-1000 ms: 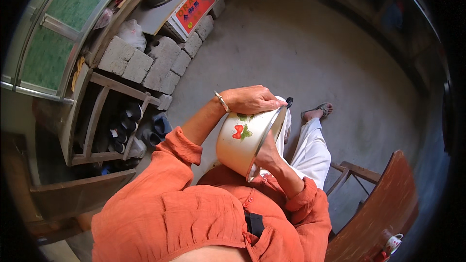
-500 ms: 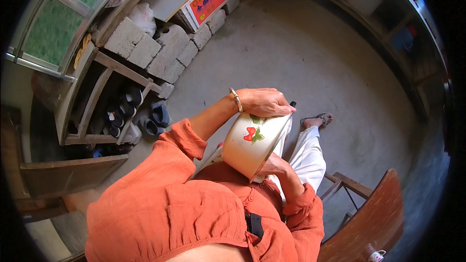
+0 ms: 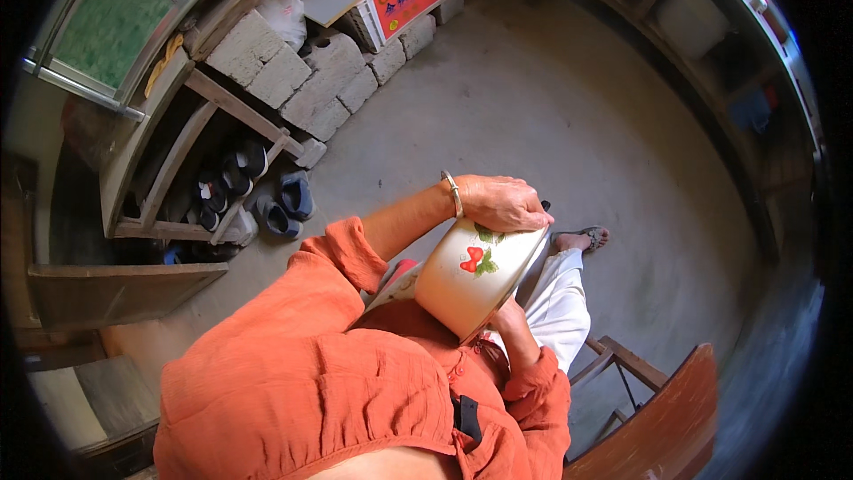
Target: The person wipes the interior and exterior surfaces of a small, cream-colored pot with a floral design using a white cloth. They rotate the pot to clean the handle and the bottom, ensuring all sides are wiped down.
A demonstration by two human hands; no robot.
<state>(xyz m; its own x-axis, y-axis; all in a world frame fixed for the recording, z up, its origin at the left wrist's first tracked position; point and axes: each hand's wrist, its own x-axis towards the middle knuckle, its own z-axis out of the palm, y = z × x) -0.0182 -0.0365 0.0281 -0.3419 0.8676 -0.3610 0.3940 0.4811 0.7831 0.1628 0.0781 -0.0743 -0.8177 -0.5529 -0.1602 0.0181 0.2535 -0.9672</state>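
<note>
A cream enamel pot (image 3: 453, 280) with a red and green printed motif is tipped on its side over my lap, its mouth turned to the right. My left hand (image 3: 505, 203), with a bangle at its wrist, is closed over the pot's upper rim, next to a small black piece sticking out there. At the mouth's lower side, my right hand (image 3: 510, 316) reaches in. The rim hides its fingers, so whether they grip anything does not show. The inside of the pot is out of sight.
Shoes (image 3: 283, 206) lie on the concrete floor (image 3: 498, 80) beside a wooden rack (image 3: 235, 107) at left. Concrete blocks (image 3: 333, 80) and a printed carton (image 3: 409, 0) stand behind. A brown wooden board (image 3: 662, 422) is near at right; shelves (image 3: 693, 18) line the far right.
The view has shifted slightly. My right hand has gone further behind the pot's rim, and less of it shows. My left hand keeps its place on the upper rim.
</note>
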